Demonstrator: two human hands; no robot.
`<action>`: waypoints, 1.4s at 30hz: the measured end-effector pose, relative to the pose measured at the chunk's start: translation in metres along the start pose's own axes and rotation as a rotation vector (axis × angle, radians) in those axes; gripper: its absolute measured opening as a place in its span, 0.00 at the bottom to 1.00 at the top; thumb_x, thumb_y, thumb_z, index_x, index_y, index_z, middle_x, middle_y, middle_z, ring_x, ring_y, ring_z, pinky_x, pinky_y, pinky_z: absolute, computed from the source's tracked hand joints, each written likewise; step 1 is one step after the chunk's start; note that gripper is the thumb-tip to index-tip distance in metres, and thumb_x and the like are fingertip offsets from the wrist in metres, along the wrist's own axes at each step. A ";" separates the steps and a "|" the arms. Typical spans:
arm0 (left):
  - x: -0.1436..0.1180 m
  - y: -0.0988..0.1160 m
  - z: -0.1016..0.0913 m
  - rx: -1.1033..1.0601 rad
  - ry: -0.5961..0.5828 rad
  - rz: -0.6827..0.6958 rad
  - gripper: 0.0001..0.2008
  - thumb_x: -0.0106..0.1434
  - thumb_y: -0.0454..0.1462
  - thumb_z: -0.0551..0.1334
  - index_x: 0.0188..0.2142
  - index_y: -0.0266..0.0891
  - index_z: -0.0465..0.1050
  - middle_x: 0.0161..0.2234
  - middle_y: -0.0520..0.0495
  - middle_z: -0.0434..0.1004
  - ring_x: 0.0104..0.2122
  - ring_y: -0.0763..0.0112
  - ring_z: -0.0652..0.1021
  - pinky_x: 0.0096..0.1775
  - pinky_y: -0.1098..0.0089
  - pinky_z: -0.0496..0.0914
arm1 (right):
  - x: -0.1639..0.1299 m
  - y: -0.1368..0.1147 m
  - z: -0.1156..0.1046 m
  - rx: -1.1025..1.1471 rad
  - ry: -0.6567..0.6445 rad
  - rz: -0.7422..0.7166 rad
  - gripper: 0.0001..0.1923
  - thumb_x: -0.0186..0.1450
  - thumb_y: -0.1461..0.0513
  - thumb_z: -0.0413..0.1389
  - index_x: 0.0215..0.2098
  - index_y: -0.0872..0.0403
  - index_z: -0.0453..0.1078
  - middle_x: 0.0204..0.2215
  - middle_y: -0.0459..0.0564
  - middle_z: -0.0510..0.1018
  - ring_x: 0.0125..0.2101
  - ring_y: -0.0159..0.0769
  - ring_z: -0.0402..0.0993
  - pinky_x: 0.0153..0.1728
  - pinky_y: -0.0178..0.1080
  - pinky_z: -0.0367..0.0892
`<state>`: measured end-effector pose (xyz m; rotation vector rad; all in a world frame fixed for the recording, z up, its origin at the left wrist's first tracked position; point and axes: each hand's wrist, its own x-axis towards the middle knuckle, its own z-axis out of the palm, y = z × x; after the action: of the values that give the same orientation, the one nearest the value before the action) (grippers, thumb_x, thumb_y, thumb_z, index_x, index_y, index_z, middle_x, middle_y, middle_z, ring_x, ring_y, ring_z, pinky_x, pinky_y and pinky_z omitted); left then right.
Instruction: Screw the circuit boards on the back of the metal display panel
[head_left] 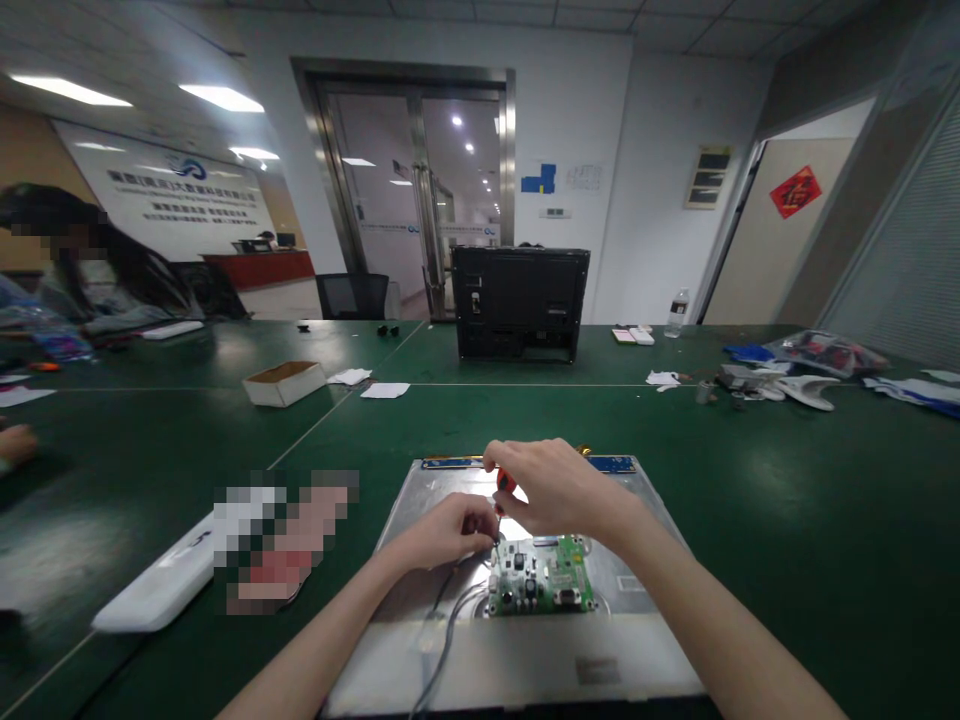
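A flat display panel (pixel 525 650) lies back side up before me, with a green circuit board (pixel 544 575) on its metal back. From above, my right hand (pixel 555 485) grips a screwdriver (pixel 505 482) with a red and black handle, its shaft pointing down at the board's far left corner. My left hand (pixel 446 530) is closed in a pinch beside the shaft's lower end; whatever its fingertips hold is too small to make out. Grey cables (pixel 448 650) run from the board's left side toward me. A blue strip board (pixel 611 464) lines the panel's far edge.
A black monitor back (pixel 521 300) stands across the green table (pixel 765 520). Left lie a long white object (pixel 161 580), a blurred pinkish item (pixel 292 545) and an open carton (pixel 285 384). Another person (pixel 90 260) sits far left. Bags and parts (pixel 814 355) lie right.
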<state>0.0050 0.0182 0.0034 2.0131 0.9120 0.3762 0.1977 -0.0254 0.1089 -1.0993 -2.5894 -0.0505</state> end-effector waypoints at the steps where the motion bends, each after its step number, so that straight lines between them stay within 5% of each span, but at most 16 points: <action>1: 0.000 0.001 0.000 -0.001 0.001 -0.002 0.05 0.51 0.32 0.60 0.30 0.36 0.72 0.23 0.54 0.69 0.25 0.73 0.69 0.29 0.74 0.62 | 0.001 0.000 0.001 -0.006 -0.001 0.008 0.10 0.61 0.62 0.53 0.41 0.53 0.63 0.32 0.46 0.78 0.28 0.33 0.71 0.22 0.35 0.46; 7: -0.002 0.005 0.000 -0.012 0.007 -0.004 0.06 0.51 0.32 0.60 0.30 0.36 0.72 0.23 0.55 0.68 0.25 0.73 0.69 0.29 0.74 0.62 | -0.001 0.002 -0.001 -0.013 -0.022 0.010 0.09 0.63 0.58 0.53 0.40 0.52 0.64 0.30 0.46 0.78 0.27 0.33 0.71 0.22 0.35 0.46; 16: -0.001 0.002 -0.001 0.020 0.005 0.017 0.05 0.50 0.31 0.60 0.29 0.36 0.72 0.23 0.55 0.68 0.25 0.73 0.68 0.29 0.75 0.62 | -0.003 0.002 -0.005 0.053 -0.033 -0.019 0.11 0.59 0.64 0.53 0.41 0.54 0.62 0.34 0.47 0.77 0.29 0.33 0.69 0.23 0.35 0.47; 28: -0.001 0.001 0.001 0.013 0.012 -0.010 0.04 0.51 0.32 0.59 0.28 0.36 0.73 0.24 0.53 0.71 0.26 0.72 0.70 0.29 0.73 0.63 | 0.000 0.005 0.001 -0.069 -0.011 0.034 0.08 0.63 0.57 0.54 0.37 0.52 0.65 0.27 0.45 0.78 0.24 0.32 0.70 0.21 0.35 0.44; 35: -0.002 0.006 0.000 0.011 0.025 0.009 0.06 0.49 0.30 0.59 0.29 0.36 0.72 0.23 0.55 0.68 0.24 0.74 0.67 0.28 0.75 0.62 | -0.004 0.001 -0.004 0.040 -0.006 -0.039 0.12 0.59 0.62 0.53 0.41 0.53 0.64 0.36 0.48 0.77 0.28 0.31 0.68 0.23 0.35 0.47; 42: -0.001 0.006 -0.001 0.033 0.006 0.007 0.05 0.50 0.31 0.59 0.29 0.36 0.72 0.22 0.54 0.69 0.25 0.73 0.69 0.29 0.74 0.63 | -0.001 0.001 -0.002 -0.002 -0.024 0.002 0.11 0.61 0.62 0.53 0.42 0.53 0.63 0.34 0.47 0.77 0.28 0.31 0.69 0.23 0.35 0.47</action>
<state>0.0064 0.0158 0.0087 2.0469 0.9204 0.3729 0.1994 -0.0256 0.1108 -1.1102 -2.6096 -0.0398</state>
